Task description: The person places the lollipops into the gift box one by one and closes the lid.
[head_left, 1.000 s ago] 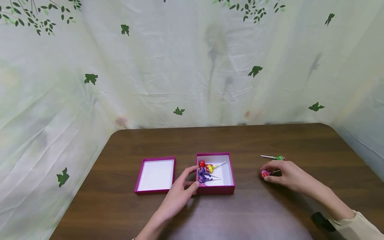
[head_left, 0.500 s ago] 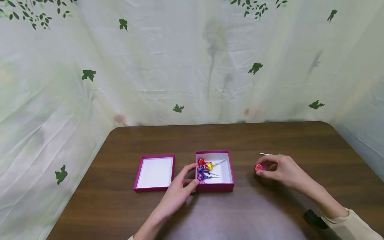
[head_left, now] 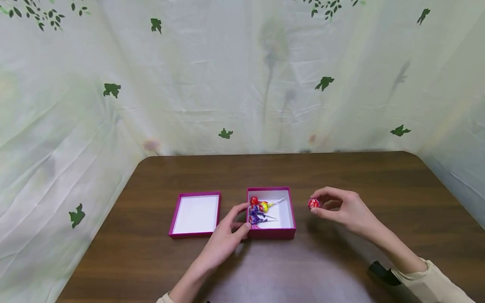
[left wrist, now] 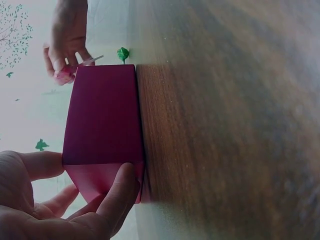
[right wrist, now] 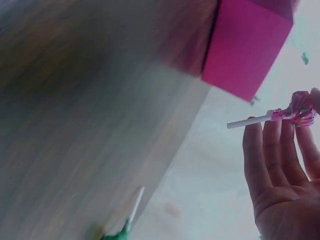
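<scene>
My right hand pinches a red-wrapped lollipop by its candy end, a little right of the box. In the right wrist view the white stick of this lollipop points left, away from the fingertips. My left hand holds the left side of an open magenta box, with finger and thumb at its rim and corner. Inside, against the left wall, lie several lollipops in red, yellow and purple wrappers. A green-wrapped lollipop lies on the table, hidden behind the right hand in the head view.
The magenta lid lies left of the box, white inside facing up. Both sit on a brown wooden table. A pale curtain with leaf prints hangs behind the far table edge.
My right hand has lifted the red lollipop and carried it leftward, closer to the box. The left hand has kept its place on the box.
</scene>
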`<control>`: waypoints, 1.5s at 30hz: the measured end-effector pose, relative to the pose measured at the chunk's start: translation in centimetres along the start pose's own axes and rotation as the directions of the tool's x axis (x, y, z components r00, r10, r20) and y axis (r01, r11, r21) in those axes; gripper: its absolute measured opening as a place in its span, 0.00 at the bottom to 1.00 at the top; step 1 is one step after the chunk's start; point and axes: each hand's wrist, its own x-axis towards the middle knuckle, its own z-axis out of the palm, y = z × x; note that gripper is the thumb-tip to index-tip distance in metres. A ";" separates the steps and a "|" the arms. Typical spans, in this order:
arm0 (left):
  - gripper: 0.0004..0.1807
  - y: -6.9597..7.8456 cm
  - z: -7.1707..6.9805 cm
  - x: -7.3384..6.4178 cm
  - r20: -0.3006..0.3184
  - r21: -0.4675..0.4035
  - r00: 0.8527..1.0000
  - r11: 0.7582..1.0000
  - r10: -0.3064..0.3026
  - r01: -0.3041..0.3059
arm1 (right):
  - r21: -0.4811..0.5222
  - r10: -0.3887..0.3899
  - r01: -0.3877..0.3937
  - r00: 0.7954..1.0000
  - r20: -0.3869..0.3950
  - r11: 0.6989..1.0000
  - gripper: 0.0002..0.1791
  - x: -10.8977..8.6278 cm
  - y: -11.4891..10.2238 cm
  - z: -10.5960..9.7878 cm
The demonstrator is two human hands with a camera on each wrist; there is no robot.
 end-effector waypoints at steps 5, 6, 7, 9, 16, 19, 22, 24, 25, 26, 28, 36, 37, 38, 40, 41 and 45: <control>0.27 -0.1 0.1 -0.1 0.000 0.002 1.000 1.000 0.008 -0.008 | 0.082 0.000 0.000 1.000 0.003 0.997 0.14 0.2 -1.1 0.7; 0.27 -0.1 0.1 -0.1 -0.001 0.001 1.000 1.000 0.010 -0.010 | 0.096 -0.009 0.009 1.000 -0.001 0.995 0.13 0.3 -1.3 0.8; 0.27 -0.1 0.1 -0.2 -0.001 0.001 1.000 1.000 0.012 -0.012 | 0.105 -0.018 0.019 1.000 -0.006 0.994 0.14 0.4 -1.6 1.0; 0.27 -0.1 0.1 -0.2 -0.002 -0.001 1.000 1.000 0.015 -0.015 | 0.133 -0.036 0.038 0.999 -0.019 0.990 0.14 0.7 -2.0 1.3; 0.27 0.1 0.0 -0.2 -0.003 -0.005 1.000 1.000 0.014 -0.014 | 0.248 -0.073 0.088 0.995 -0.070 0.965 0.16 1.6 -3.6 2.3; 0.27 0.1 0.0 -0.2 -0.004 -0.007 1.000 1.000 0.020 -0.020 | 0.273 -0.068 0.083 0.996 -0.066 0.958 0.16 2.0 -4.1 2.7; 0.27 0.1 0.0 -0.2 -0.003 -0.006 1.000 1.000 0.023 -0.023 | 0.277 -0.060 0.071 0.997 -0.050 0.958 0.15 2.5 -4.4 3.2; 0.27 0.0 0.0 -0.2 -0.003 -0.003 1.000 1.000 0.021 -0.021 | 0.286 -0.056 0.063 0.998 -0.032 0.956 0.15 2.8 -4.6 3.6; 0.27 0.0 0.0 -0.2 -0.004 0.000 1.000 1.000 0.020 -0.020 | 0.287 -0.054 0.058 0.998 -0.022 0.956 0.14 3.0 -4.6 3.8; 0.27 0.0 0.0 -0.1 -0.004 0.002 1.000 1.000 0.018 -0.018 | 0.286 -0.050 0.051 0.999 -0.011 0.957 0.14 3.2 -4.5 4.0; 0.27 0.0 0.0 -0.1 -0.005 0.007 1.000 1.000 0.016 -0.016 | 0.265 -0.045 0.041 0.999 0.009 0.963 0.13 3.6 -4.5 4.5; 0.27 -0.1 0.0 -0.1 0.003 -0.006 1.000 1.000 0.027 -0.027 | 0.031 -0.109 0.106 0.987 0.116 0.994 0.13 5.4 -3.5 6.2; 0.27 -0.1 0.0 -0.1 0.004 -0.007 1.000 1.000 0.030 -0.030 | 0.003 -0.119 0.119 0.984 0.133 0.993 0.13 5.6 -3.3 6.4; 0.27 -0.1 0.0 -0.1 0.004 -0.006 0.999 0.999 0.032 -0.032 | -0.022 -0.127 0.131 0.981 0.150 0.991 0.13 5.8 -3.1 6.6; 0.27 -0.1 0.0 -0.1 0.005 -0.004 0.999 0.999 0.036 -0.036 | -0.060 -0.136 0.149 0.975 0.178 0.987 0.13 6.1 -2.8 6.8; 0.27 -0.1 0.0 -0.1 0.005 -0.003 0.999 0.999 0.037 -0.037 | -0.075 -0.137 0.153 0.972 0.192 0.985 0.13 6.3 -2.7 6.9; 0.27 0.0 0.0 -0.1 0.005 0.001 0.999 0.999 0.038 -0.038 | -0.117 -0.138 0.168 0.964 0.227 0.979 0.13 6.7 -2.4 7.2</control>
